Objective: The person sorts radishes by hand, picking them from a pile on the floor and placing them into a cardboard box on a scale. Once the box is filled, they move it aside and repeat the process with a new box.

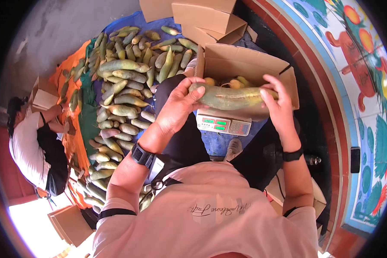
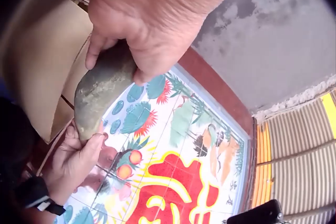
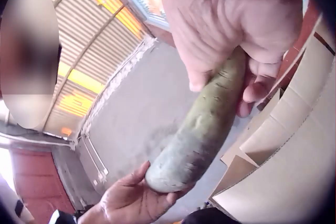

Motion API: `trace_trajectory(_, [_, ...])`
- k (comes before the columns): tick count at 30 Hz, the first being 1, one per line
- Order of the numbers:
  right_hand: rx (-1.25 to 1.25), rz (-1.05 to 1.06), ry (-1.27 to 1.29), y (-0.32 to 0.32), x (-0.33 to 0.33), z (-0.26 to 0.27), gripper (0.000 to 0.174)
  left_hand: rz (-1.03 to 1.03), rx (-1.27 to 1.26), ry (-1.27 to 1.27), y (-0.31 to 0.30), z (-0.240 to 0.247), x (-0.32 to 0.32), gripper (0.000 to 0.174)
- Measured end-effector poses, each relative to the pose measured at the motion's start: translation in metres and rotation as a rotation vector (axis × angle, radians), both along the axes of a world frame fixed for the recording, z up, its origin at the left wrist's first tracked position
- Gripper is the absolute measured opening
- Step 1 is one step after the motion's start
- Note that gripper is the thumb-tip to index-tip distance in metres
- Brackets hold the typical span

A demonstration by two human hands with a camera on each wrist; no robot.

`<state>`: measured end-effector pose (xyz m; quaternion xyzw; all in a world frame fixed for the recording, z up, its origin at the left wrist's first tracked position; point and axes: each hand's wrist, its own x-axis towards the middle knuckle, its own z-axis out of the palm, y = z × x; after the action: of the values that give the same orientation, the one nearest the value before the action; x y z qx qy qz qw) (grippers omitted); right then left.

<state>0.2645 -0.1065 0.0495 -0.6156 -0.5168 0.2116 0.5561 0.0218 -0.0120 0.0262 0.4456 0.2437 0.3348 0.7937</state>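
Between my two hands, a long green radish (image 1: 230, 98) lies crosswise over the open cardboard box (image 1: 249, 60). Its skin is green and grey with a pale streak along the side. The left hand (image 1: 178, 105) pinches the thick end with thumb and fingers. At the narrower end, the right hand (image 1: 279, 105) grips it between thumb and fingertips. In the right wrist view the radish (image 3: 197, 129) shows small ridges near the right palm. More radishes (image 1: 236, 83) lie inside the box, partly hidden by the held one.
Beneath the box is a digital scale (image 1: 223, 124) with green lit digits. A big heap of green radishes (image 1: 124, 99) covers the sheets at left. Another person (image 1: 32, 146) crouches beyond it. Cardboard boxes (image 1: 204, 17) stand at the back; a painted tile wall (image 1: 370, 86) runs along the right.
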Motion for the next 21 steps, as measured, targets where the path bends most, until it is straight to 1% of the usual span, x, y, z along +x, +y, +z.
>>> trace_trajectory(2, [-0.233,0.072,0.234,0.002,0.014,-0.004,0.024,0.025,0.053,0.043,0.003,0.007,0.008,0.038])
trace_trajectory(3, [-0.189,0.018,0.285,0.005,0.017,-0.003,0.018,0.033,0.064,0.027,0.003,0.009,0.012,0.047])
trace_trajectory(4, [-0.170,0.001,0.289,0.009,0.019,-0.002,0.018,0.014,0.081,0.028,0.004,0.012,0.016,0.047])
trace_trajectory(6, [-0.026,-0.089,0.360,0.020,0.026,0.000,0.019,0.121,0.334,0.063,0.004,0.020,0.021,0.053])
trace_trajectory(7, [0.027,-0.109,0.348,0.027,0.032,-0.005,0.020,0.147,0.395,0.177,0.005,0.026,0.019,0.053])
trace_trajectory(8, [0.044,-0.125,0.354,0.035,0.041,-0.012,0.020,0.129,0.411,0.178,0.007,0.024,0.018,0.053])
trace_trajectory(10, [-0.033,-0.124,0.276,0.043,0.060,-0.033,0.022,0.252,0.547,0.314,0.014,0.008,0.012,0.052])
trace_trajectory(11, [-0.061,-0.208,0.040,0.041,0.071,-0.044,0.024,0.271,0.596,0.360,0.016,0.006,0.007,0.048])
trace_trajectory(12, [-0.053,-0.232,0.042,0.032,0.072,-0.042,0.024,0.312,0.680,0.401,0.016,0.004,0.003,0.044])
trace_trajectory(14, [-0.097,-0.282,-0.092,0.008,0.071,-0.042,0.024,0.377,0.855,0.476,0.014,0.002,-0.006,0.041])
trace_trajectory(16, [-0.125,-0.326,-0.144,-0.013,0.072,-0.051,0.022,0.386,0.916,0.613,0.018,-0.008,-0.014,0.037])
trace_trajectory(18, [-0.095,-0.382,-0.335,-0.035,0.069,-0.058,0.019,0.395,1.096,0.637,0.015,-0.004,-0.013,0.037])
trace_trajectory(19, [-0.068,-0.389,-0.350,-0.044,0.066,-0.061,0.017,0.410,1.098,0.646,0.016,-0.008,-0.013,0.035])
trace_trajectory(20, [-0.018,-0.406,-0.428,-0.051,0.061,-0.064,0.016,0.466,1.172,0.633,0.020,-0.015,-0.013,0.031])
trace_trajectory(21, [-0.021,-0.407,-0.426,-0.058,0.056,-0.066,0.015,0.494,1.188,0.634,0.022,-0.018,-0.013,0.029])
